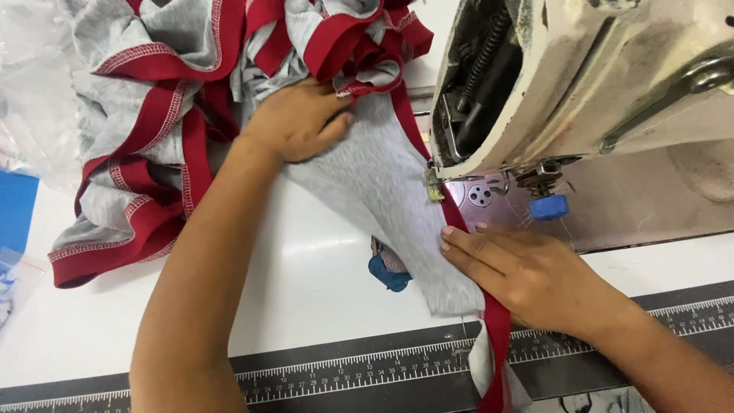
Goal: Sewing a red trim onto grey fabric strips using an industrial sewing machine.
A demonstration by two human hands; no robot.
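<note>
A person's two bare hands feed a grey knit fabric panel edged with a red binding strip under the presser foot of a cream-coloured industrial sewing machine on a smooth white worktop. The left hand lies flat and open on the panel behind the needle, fingers spread, gripping nothing. The right hand presses flat, fingers extended, on the red strip just in front of the foot. A heap of grey garments with red trim is piled at the far left of the worktop. A dark ruler strip with white markings runs along the near edge. A small blue object peeks from under the panel.
</note>
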